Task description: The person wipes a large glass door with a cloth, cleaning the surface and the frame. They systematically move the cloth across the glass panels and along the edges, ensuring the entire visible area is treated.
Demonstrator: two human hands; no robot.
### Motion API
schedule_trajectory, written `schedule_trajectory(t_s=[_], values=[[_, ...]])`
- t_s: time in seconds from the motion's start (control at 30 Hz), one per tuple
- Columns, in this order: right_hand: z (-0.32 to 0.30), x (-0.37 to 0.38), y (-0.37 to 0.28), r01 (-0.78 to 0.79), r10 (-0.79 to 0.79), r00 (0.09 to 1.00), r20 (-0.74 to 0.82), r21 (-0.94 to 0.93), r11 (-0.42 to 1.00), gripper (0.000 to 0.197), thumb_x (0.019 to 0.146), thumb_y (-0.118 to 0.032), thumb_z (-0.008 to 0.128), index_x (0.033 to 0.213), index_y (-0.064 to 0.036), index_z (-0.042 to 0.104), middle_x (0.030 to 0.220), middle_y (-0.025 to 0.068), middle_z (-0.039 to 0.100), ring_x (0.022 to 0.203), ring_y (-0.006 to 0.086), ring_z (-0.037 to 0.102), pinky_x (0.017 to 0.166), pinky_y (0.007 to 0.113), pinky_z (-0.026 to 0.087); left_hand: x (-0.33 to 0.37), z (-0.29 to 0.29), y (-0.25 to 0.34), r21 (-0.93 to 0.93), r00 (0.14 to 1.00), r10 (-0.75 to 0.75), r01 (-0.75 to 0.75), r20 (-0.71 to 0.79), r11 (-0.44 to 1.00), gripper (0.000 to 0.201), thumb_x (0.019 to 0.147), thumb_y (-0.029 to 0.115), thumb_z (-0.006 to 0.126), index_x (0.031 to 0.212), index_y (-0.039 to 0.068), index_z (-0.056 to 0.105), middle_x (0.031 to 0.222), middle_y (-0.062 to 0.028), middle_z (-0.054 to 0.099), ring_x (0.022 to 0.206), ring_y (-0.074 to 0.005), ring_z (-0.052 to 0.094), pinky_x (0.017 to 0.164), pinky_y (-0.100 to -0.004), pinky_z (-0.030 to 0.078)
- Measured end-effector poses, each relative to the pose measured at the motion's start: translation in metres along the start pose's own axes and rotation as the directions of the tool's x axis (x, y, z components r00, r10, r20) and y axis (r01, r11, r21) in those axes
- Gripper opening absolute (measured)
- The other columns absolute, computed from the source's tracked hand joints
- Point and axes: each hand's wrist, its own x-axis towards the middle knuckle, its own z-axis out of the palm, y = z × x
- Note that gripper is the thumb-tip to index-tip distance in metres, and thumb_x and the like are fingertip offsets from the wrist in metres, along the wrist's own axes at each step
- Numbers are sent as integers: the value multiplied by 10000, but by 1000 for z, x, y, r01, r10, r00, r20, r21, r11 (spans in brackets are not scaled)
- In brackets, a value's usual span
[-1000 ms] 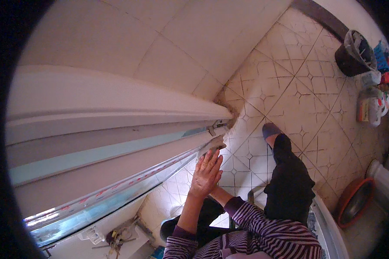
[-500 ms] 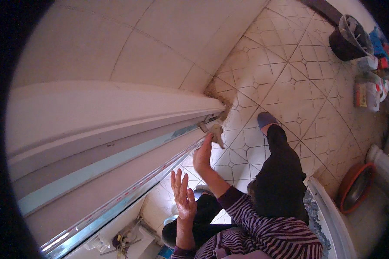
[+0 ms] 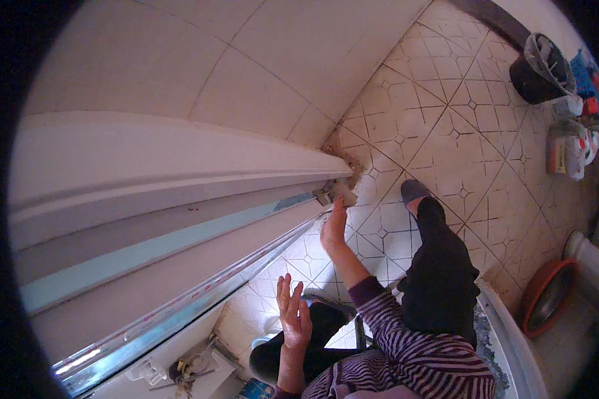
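My right hand [image 3: 335,228] reaches forward to the end of a white door frame [image 3: 180,154], fingers pressed together on a small beige cloth [image 3: 343,193]. The cloth lies against a small metal fitting [image 3: 323,198] near the frame's lower end; my fingers partly cover it. Nearer to me and further left, my left hand [image 3: 294,314] is raised with its fingers apart and nothing in it. Beside it runs a pale door panel [image 3: 173,266], with a light blue strip and a shiny edge.
Patterned tiles cover the floor [image 3: 439,133], with tiled wall [image 3: 266,73] behind the frame. A dark bin [image 3: 538,78], plastic jugs [image 3: 566,151] and a reddish-brown basin [image 3: 530,312] stand on the right. A white ledge [image 3: 203,372] holding a dark clump is at lower left.
My right hand has moved slightly right, and the cloth now sits flatter against the fitting instead of hanging down. My left hand has shifted slightly right and down, still open.
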Motion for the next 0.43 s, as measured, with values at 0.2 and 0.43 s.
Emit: schedule_trajectory(t_s=[0.2,0.43], values=[[19,-54,-14,251,-247,963,110,-706,663,415,992,-231,385,1284,58,447,1258,263,515,1158,374,493,991,424,376,0,7,-6,-32,998,-56,55,-9,998,347,1000,182,393,1231,-10,565,1453,-220,379,1372,-395,311,1055,-493,347],[9,-8,-30,-10,31,989,148,-139,990,572,986,-416,414,1370,8,427,1351,108,499,1238,171,449,1077,286,283,20,5,2,-163,999,-29,22,-39,986,321,966,135,451,1236,22,584,1464,-184,384,1375,-404,306,1114,-499,253]])
